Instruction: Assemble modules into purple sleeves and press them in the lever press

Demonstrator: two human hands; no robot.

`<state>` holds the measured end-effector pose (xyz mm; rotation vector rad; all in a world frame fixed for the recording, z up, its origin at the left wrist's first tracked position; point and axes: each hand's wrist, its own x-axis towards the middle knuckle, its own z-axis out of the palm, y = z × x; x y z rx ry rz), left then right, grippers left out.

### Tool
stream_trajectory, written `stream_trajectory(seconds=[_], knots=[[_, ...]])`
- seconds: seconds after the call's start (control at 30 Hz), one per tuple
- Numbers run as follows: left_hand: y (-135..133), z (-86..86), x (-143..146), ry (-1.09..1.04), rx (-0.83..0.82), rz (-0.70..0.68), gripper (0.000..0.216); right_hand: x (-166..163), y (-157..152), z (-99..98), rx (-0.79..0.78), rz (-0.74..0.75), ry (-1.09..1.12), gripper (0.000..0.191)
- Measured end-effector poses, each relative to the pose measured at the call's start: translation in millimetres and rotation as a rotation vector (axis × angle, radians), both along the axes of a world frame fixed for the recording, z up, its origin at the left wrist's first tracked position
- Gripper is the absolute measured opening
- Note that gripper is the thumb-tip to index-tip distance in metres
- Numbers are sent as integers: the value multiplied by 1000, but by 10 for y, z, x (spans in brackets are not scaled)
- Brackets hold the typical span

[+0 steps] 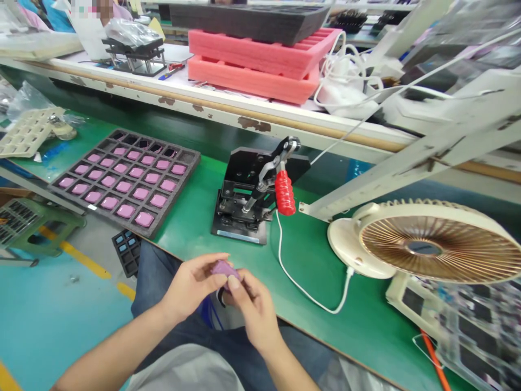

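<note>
Between my two hands is a small purple case-like piece (223, 268), held above my lap near the bench edge. My left hand (195, 282) grips its left side with thumb and fingers. On its right side, my right hand (251, 304) has its thumb pressed against the piece; some of those fingers are hidden. A dark foam tray (165, 224) to the left holds rows of similar pink-purple pieces (135, 172), with several black ones in its far row. Beyond my hands stands a black clamp fixture (244, 209) with a red handle (285, 193).
A beige fan (423, 247) stands at right, its white cable (301, 296) looping over the green bench (191, 217). Pink foam trays (252, 70) are stacked on the shelf. A slanted white beam (391, 136) crosses at right, above a tray of parts (468, 331).
</note>
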<state>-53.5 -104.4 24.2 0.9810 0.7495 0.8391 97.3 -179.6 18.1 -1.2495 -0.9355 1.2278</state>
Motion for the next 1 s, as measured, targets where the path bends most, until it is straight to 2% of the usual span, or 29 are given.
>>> stream_trajectory(seconds=[0.1,0.2,0.27,0.33,0.47,0.53,0.57,0.6,0.67,0.73,0.8,0.9,1.0], knots=[[146,27,-91,82,412,-72,49,-1,-33,47,-252,34,580,48],[254,79,-161,148,770,-136,36,22,-63,149,-368,113,858,49],[267,114,-169,145,865,-143,31,30,-79,217,-440,231,1007,48],[239,132,-148,126,876,-109,30,23,-95,263,-479,315,1123,46],[149,85,-92,92,878,-13,30,-24,-125,253,-435,276,1143,50],[118,39,-79,58,845,-4,28,-27,-135,215,-399,222,1021,52],[107,19,-77,32,787,-30,26,-14,-136,197,-364,188,894,52],[98,5,-77,0,692,-71,25,9,-135,183,-313,145,708,51],[89,1,-77,-61,438,-161,37,84,-125,172,-144,75,198,47],[97,23,-71,-55,208,-207,46,175,-110,180,84,76,-334,38],[128,54,-61,6,94,-216,38,251,-98,195,286,116,-698,27],[190,71,-45,3,85,-225,23,302,-99,199,437,148,-913,16],[197,32,-24,-62,109,-207,24,295,-128,165,491,152,-924,16]])
